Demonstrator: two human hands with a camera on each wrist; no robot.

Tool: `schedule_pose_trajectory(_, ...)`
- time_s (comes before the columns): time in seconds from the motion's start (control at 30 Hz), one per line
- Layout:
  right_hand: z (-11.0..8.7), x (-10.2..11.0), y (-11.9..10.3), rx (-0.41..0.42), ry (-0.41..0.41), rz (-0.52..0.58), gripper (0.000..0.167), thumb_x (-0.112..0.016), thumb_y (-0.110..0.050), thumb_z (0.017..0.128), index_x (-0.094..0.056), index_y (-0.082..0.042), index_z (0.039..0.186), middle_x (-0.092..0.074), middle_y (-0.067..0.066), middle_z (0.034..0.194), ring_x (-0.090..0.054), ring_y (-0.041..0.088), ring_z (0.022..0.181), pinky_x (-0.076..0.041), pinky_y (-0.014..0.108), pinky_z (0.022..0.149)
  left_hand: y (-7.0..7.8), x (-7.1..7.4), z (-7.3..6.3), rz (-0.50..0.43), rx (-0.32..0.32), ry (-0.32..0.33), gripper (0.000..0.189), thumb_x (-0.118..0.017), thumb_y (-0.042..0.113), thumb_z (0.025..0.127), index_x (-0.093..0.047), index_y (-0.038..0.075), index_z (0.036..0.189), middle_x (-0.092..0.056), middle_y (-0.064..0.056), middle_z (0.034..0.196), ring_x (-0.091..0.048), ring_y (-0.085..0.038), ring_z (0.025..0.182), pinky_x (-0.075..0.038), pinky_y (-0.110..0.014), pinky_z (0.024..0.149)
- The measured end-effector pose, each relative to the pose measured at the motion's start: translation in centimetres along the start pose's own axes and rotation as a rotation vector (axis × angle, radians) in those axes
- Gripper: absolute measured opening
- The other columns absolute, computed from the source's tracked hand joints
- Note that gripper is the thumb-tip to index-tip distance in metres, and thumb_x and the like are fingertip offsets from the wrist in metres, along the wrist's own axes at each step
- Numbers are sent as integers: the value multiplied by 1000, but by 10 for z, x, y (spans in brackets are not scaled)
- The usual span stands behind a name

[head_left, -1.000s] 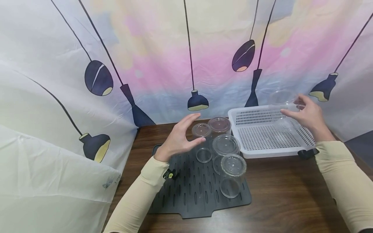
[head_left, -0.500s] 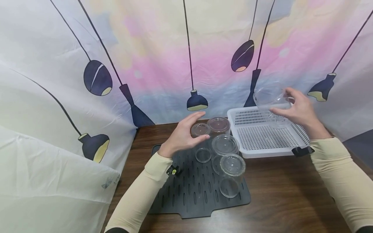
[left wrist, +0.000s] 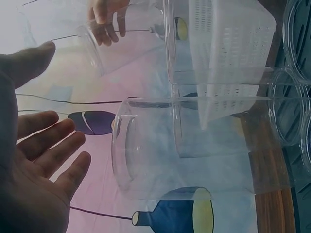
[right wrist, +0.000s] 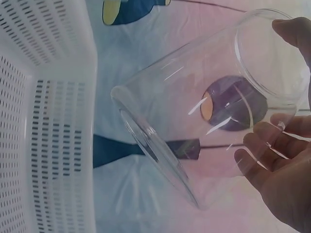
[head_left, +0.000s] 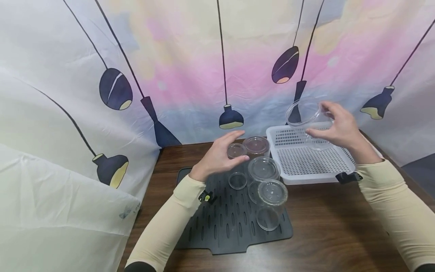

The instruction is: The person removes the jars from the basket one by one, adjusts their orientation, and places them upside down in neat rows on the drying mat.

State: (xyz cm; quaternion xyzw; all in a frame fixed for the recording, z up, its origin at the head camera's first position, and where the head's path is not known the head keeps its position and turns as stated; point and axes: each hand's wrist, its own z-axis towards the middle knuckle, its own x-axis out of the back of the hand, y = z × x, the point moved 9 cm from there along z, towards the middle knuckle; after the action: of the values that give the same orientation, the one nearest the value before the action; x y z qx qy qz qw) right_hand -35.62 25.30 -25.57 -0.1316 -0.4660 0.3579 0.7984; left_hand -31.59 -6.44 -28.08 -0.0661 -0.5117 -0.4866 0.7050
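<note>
My right hand (head_left: 341, 126) grips a clear, tilted cylindrical jar (right wrist: 180, 92) between thumb and fingers, holding it in the air above the white basket (head_left: 316, 178). In the right wrist view the fingers curl round the jar's upper end. My left hand (head_left: 217, 156), thumb and fingers spread apart, holds nothing. It hovers beside a clear jar (head_left: 236, 151) at the rear of the grey draining mat (head_left: 217, 230), partly overlapping it in the head view. Several clear jars stand grouped along the mat's right side, including a near one (head_left: 273, 192) and one behind it (head_left: 263, 169).
The perforated basket stands at the back right of the brown wooden table (head_left: 333, 219), close beside the jars. A patterned cloth backdrop (head_left: 190, 75) hangs directly behind the table. White cloth (head_left: 68, 204) drapes along the left side.
My right hand has carried the jar leftward and slightly up over the basket, tilting it more. My left hand has shifted a little to the right, closer to the standing jars.
</note>
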Motion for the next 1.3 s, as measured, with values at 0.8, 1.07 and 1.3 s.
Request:
schedule_pose_trajectory(0.8, -1, -37, -87, 372, -46, -13, 94, -95, -24, 53, -53, 0, 133, -57, 16, 119, -50, 26, 101, -43, 47, 86, 11, 6, 8, 11, -77, 67, 59, -73, 29, 88, -51, 6, 139, -53, -10, 140, -52, -21, 127, -47, -30, 102)
schedule_pose_trajectory(1.07, -4, -49, -102, 391, -87, 5, 97, -95, -27, 53, -51, -1, 135, -54, 19, 129, -50, 29, 109, -46, 52, 90, 8, 5, 9, -71, -47, 65, 66, -75, 25, 86, -45, 6, 141, -51, -13, 136, -54, -26, 119, -51, -33, 98)
schedule_pose_trajectory(1.3, -8, -55, -114, 438, -88, -17, 97, -94, -31, 53, -51, -1, 135, -54, 20, 130, -50, 33, 113, -48, 58, 90, 9, 7, 11, -87, -51, 80, 75, -77, 30, 84, -40, 8, 145, -47, -10, 139, -53, -23, 119, -52, -40, 95)
